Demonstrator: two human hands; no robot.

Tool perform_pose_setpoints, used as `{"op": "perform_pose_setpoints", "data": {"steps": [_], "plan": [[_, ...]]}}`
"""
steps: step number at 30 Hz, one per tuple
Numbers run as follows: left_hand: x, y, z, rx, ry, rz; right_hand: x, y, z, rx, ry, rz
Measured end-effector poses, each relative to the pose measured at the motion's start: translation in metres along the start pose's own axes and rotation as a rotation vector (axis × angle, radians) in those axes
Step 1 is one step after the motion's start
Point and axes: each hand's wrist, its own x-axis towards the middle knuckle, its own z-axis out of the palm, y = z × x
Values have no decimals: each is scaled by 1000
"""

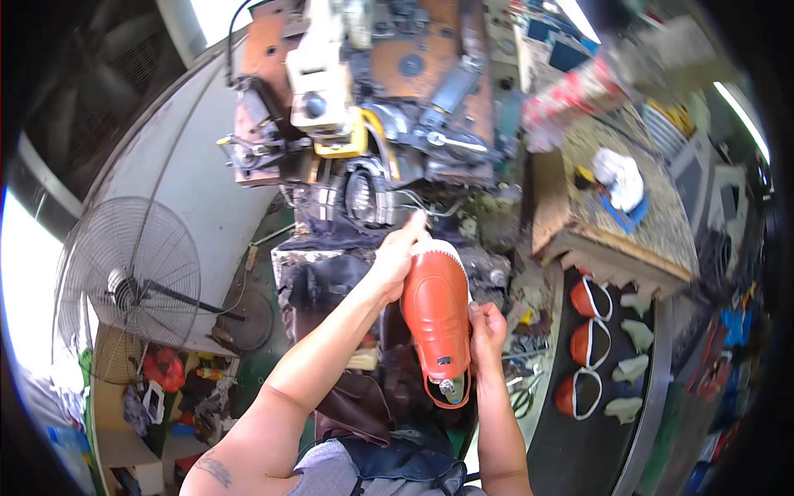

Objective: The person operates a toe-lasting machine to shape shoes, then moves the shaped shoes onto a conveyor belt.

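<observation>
A reddish-brown leather shoe upper is stretched over a last in front of me, its pale, toothed edge showing around the toe. The toe points away, towards the machine; the heel end with a metal fitting is nearest my body. My left hand grips the toe's left side, fingers reaching forward past its tip. On the right side, my right hand is closed with thumb and fingers pinched against the shoe's edge. The shoe hides part of both grips.
A caged fan stands at the left. On the right, a black belt carries several red-brown shoe uppers and pale shaped pieces. Scissors lie beside it. A wooden bench holds a white cloth.
</observation>
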Motion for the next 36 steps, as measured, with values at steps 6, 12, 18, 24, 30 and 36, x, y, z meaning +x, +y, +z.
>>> {"op": "perform_pose_setpoints", "data": {"steps": [6, 12, 18, 24, 30, 36], "plan": [[-12, 18, -99, -283, 288, 289, 43, 6, 122, 33, -97, 103], [-9, 0, -149, -362, 342, 199, 79, 36, 186, 191, -14, 135], [5, 18, -151, -297, 407, 171, 75, 34, 213, 259, 121, 141], [6, 18, -154, -218, 446, 138, 74, 32, 212, 182, 139, 137], [8, 17, -154, -295, 455, 133, 73, 21, 214, 201, 102, 158], [8, 13, -152, -227, 480, 160, 71, 28, 214, 254, 153, 207]]}}
